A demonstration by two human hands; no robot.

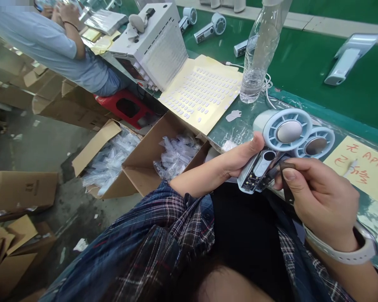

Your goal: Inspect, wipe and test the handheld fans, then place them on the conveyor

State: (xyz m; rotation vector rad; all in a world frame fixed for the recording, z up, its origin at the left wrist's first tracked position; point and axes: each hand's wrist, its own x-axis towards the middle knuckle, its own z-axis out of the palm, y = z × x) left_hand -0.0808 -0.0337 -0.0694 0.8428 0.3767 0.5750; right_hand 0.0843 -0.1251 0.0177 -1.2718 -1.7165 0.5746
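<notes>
1. Here's the left hand [239, 157], wrapped firmly around a light blue fan [288, 131], its head up and the handle's electronics exposed. That fan sits just in front of the wearer, over the near edge of the desk [219, 133].
2. The right hand [324, 197] pinches a dark flat piece [287, 182] between thumb and fingers, right beside the handle. One such piece, one pale watch [337, 251] on that wrist.
3. My read: we're mid-handling, the dark piece being worked at the uncovered handle. This moment calls for a steady left grip and careful alignment from the right.
4. Tucked right behind, a second fan [316, 144]; whether a hand supports it, I can't tell. So, two fans close in.
5. Just right, one yellow note [362, 165] with red writing. Beyond the held fan, one clear bottle [260, 63] stands upright.
6. Left of the bottle, one yellow sheet [216, 119] carrying rows of small white pieces, too many to count surely; one white scrap [233, 115] lies beside it.
7. Farther out, one white case [165, 46]; past it two whole fans, the left [190, 16] and the right [219, 24], plus one handle [239, 49] partly behind the bottle. Far right, one pale handled device [343, 67].
8. Below, left of the desk: two cartons of clear-wrapped parts, a left carton [96, 147] and a right carton [141, 167], and one red stool [108, 100] under a seated co-worker [50, 46].
</notes>
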